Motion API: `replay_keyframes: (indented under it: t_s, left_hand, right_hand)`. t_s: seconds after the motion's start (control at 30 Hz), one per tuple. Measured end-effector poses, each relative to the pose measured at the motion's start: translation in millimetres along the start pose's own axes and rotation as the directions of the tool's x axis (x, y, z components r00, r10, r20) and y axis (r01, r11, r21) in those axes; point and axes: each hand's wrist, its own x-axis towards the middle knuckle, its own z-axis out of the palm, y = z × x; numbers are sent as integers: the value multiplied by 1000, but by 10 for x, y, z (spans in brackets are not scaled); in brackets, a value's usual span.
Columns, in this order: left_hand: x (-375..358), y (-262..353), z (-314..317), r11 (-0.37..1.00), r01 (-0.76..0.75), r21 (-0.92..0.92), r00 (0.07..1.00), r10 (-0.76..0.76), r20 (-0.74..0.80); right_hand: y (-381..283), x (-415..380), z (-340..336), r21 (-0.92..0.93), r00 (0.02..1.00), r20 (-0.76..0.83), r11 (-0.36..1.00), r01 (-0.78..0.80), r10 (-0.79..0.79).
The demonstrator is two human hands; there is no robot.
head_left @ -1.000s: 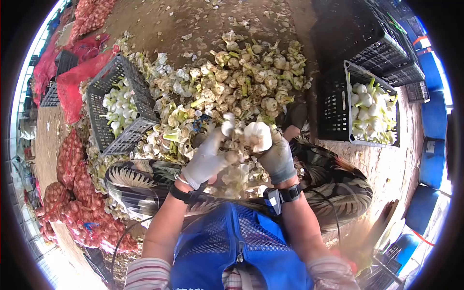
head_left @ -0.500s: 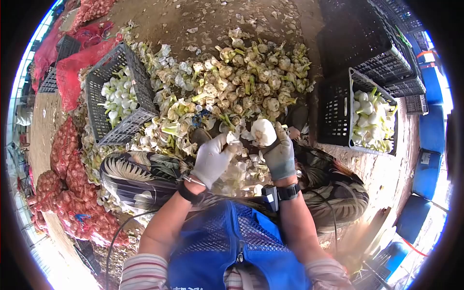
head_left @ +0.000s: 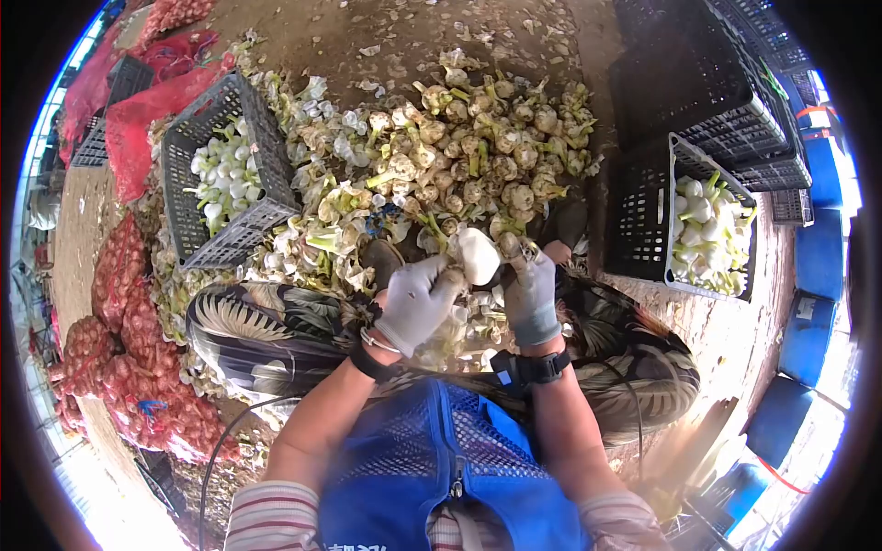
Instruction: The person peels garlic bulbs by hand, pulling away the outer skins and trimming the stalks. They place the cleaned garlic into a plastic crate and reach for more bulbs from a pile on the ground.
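A peeled white garlic bulb [head_left: 479,256] sits between my two gloved hands, just above the trimmings. My left hand [head_left: 415,305] is closed at the bulb's left side, its thumb and fingertips against it. At the bulb's right edge, my right hand [head_left: 530,292] has its fingers bent into a pinch; I cannot tell what is in them. Both gloves are whitish with soiled fingertips. Right beyond the hands lies a heap of unpeeled garlic bulbs [head_left: 487,147] with cut stems and dirty skins.
A black crate [head_left: 241,223] of peeled bulbs stands left, another crate [head_left: 634,211] right. Stacked dark crates [head_left: 703,101] rise behind the latter. Red mesh sacks [head_left: 152,386] of garlic lie left. Loose garlic skins [head_left: 322,220] cover the floor around my legs.
The white bulb has shifted left, from beside my right fingers to my left hand. Pale skin seen at my left fingertips earlier no longer shows there.
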Motion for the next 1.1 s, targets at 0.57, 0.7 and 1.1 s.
replay_keyframes:
  t_s: [0.57,0.7,1.1]
  left_hand:
    - [-13,43,-25,956,198,-216,977,-174,123]
    - [-46,-118,27,984,16,177,962,-64,264]
    - [296,-942,-366,834,544,-92,821,-552,-148]
  right_hand:
    - [41,-36,-125,-553,918,207,734,395,-338]
    - [-385,27,-427,266,933,-285,917,297,-220]
    - [378,962,-276,-221,920,-385,960,-172,76]
